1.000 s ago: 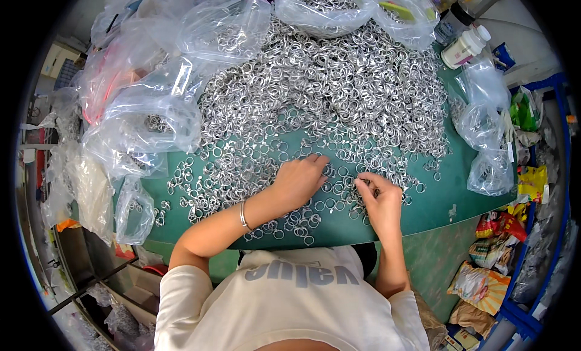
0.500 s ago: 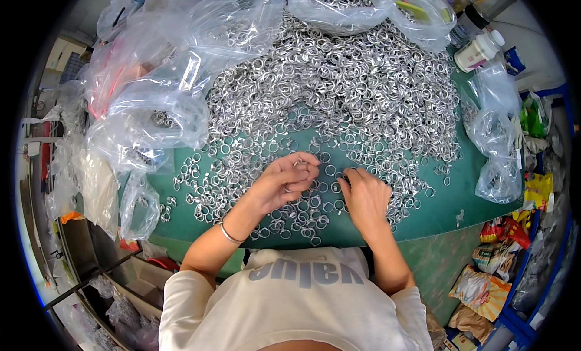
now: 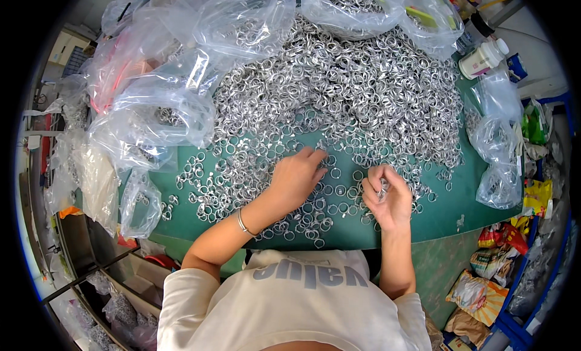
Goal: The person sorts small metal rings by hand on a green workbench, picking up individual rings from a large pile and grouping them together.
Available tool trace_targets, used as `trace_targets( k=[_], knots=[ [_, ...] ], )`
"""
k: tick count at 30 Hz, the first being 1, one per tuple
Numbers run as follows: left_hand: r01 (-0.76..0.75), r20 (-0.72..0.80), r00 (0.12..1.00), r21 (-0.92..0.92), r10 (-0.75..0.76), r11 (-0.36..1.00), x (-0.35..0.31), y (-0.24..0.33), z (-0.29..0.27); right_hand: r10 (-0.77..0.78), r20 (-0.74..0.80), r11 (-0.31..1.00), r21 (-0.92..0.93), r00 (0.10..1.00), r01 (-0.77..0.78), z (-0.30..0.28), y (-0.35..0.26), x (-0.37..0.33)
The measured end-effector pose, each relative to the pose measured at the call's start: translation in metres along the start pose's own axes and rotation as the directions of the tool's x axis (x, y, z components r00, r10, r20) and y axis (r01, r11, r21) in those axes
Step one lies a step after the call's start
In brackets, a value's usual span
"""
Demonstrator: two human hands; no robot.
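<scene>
Loose rings point(image 3: 340, 190) near the edge, bags on three sides

Your right hand point(image 3: 390, 196) had its fingers curled, the grip drawn together around what looked like a few metal rings; loosening it could have dropped them among the others. Your left hand point(image 3: 296, 178) reached palm down, fingertips at the rings; I could not tell whether that grip was apart or together, since the hand hid it. Rings lay scattered around and between both hands on the tabletop point(image 3: 448, 207), some near the front edge, so a sweeping forearm could have pushed them onto the floor point(image 3: 439, 257). The bracelet point(image 3: 242, 221) on your left wrist might have snagged one. Beyond your hands lay the big heap point(image 3: 369, 90); a knock could have sent more sliding down.

Clear bags point(image 3: 151, 115) crowded the left, a ring-filled bag point(image 3: 354, 18) sat at the back, and a knotted bag point(image 3: 497, 139) hemmed in the right, below a white bottle point(image 3: 484, 58)
</scene>
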State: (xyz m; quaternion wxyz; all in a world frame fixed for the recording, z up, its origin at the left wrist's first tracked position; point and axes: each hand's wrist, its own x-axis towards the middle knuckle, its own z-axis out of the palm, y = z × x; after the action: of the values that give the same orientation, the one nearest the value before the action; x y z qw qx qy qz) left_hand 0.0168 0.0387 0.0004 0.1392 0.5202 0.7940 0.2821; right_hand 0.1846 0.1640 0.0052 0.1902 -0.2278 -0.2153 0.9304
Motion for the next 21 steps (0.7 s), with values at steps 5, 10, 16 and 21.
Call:
trace_targets(
  k=[5, 10, 16, 21],
  knots=[
    [0.027, 0.071, 0.997, 0.023, -0.028, 0.999, -0.002, -0.01, -0.008, -0.335, 0.051, 0.284, -0.946, 0.941, 0.153, 0.01, 0.018, 0.014],
    [0.076, 0.098, 0.993, -0.046, -0.072, 0.996, -0.026, -0.023, -0.043, -0.392, 0.217, -0.235, -0.963, 0.894, 0.131, 0.022, 0.027, 0.025],
    [0.114, 0.09, 0.991, -0.233, -0.095, 0.966, -0.032, -0.019, -0.045, -0.343, 0.231, -0.354, -0.93, 0.911, 0.102, 0.028, 0.032, 0.03],
    [0.089, 0.005, 0.996, -0.017, -0.089, 0.996, -0.006, -0.017, -0.027, -0.339, 0.145, -0.253, -0.966, 0.93, 0.058, 0.028, 0.023, 0.013]
  ],
)
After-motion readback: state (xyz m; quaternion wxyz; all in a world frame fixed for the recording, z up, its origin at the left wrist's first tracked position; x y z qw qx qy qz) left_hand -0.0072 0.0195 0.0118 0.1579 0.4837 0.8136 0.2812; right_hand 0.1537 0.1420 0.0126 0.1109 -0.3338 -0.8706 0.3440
